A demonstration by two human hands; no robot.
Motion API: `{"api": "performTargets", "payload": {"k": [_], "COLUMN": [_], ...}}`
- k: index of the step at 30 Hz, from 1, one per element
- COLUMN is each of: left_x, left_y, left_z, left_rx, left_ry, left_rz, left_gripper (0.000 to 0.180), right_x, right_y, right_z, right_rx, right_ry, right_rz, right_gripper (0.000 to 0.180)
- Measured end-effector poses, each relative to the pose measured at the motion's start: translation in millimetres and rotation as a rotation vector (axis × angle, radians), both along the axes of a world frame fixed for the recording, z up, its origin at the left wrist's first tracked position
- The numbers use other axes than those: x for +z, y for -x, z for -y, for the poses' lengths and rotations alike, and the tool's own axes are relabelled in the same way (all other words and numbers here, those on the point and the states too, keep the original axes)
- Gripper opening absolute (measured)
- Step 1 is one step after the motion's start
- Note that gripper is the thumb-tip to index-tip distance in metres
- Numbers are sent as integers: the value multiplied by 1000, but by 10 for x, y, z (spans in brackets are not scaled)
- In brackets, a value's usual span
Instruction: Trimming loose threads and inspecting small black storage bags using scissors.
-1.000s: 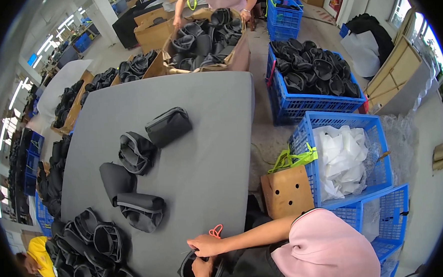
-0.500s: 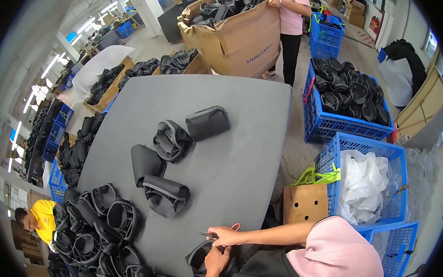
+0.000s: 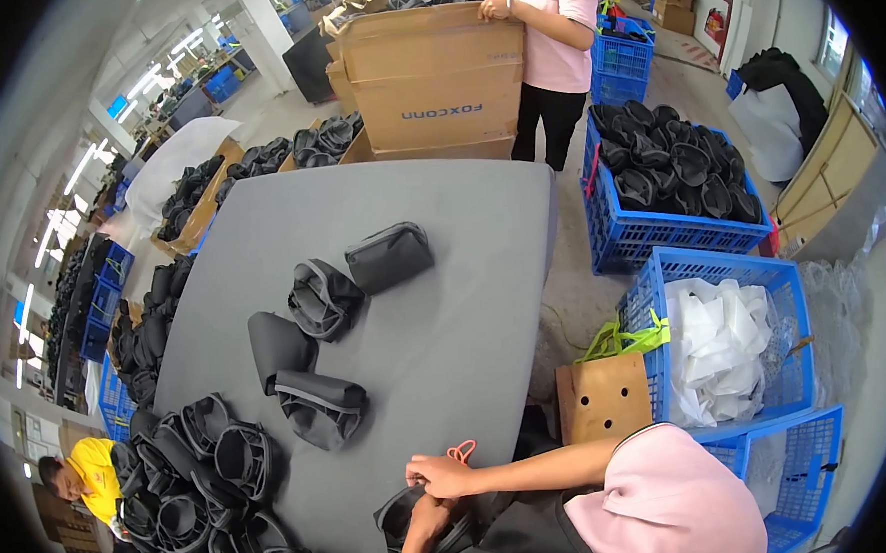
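Note:
At the table's near edge, my left hand (image 3: 429, 519) is closed on the rim of a black pouch (image 3: 394, 525). My right hand (image 3: 440, 474) lies over that pouch's upper edge, closed around a pair of scissors with orange handle loops (image 3: 462, 451). The blades are mostly hidden by my fingers. Farther up the grey table (image 3: 475, 305) lie several more black pouches, among them a closed-looking one (image 3: 390, 257) and one with its opening showing (image 3: 324, 299). A large heap of black pouches (image 3: 198, 485) covers the table's left side.
A blue crate of black pouches (image 3: 681, 229) and another with white sheet scraps (image 3: 718, 352) stand right of the table. A brown box with holes (image 3: 603, 398) sits nearby. Beyond the table, a co-worker in pink (image 3: 553, 30) holds a big carton (image 3: 433, 87). Another person in yellow (image 3: 95, 475) is at left.
My view has shifted slightly. The scissors' tips, visible before beyond my right fingers, are now mostly hidden, and more of the orange loops shows. The far carton has turned and moved left with the co-worker.

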State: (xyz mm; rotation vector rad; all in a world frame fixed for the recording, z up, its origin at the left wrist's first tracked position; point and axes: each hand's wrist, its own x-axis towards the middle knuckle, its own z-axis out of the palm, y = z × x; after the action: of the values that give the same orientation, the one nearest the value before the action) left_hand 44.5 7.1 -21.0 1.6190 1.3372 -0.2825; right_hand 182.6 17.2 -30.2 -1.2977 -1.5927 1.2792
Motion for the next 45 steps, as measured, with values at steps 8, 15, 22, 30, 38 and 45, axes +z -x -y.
{"api": "performTargets", "payload": {"k": [8, 15, 22, 30, 38, 45], "left_x": [937, 1529, 2055, 3112, 3349, 2873], "left_y": [239, 607, 639, 1225, 2436, 3472], "left_z": [-55, -36, -269, -259, -44, 120], "left_rx": [652, 784, 1009, 839, 895, 430], "left_ry": [-108, -321, -515, -1062, -1530, -1671], "left_rz": [477, 843, 880, 212, -308, -1099], "left_gripper": [18, 34, 33, 25, 29, 19], "right_x": [155, 478, 156, 670, 709, 519], "right_y": [-288, -565, -602, -1283, -2026, -737], "right_z": [29, -5, -161, -1204, -3193, -2283], "right_rx": [-243, -280, -213, -292, -267, 159], "right_ry": [164, 372, 353, -448, -228, -660], "right_rz": [-360, -357, -375, 243, 764, 787], "right_gripper": [15, 13, 17, 12, 30, 30]}}
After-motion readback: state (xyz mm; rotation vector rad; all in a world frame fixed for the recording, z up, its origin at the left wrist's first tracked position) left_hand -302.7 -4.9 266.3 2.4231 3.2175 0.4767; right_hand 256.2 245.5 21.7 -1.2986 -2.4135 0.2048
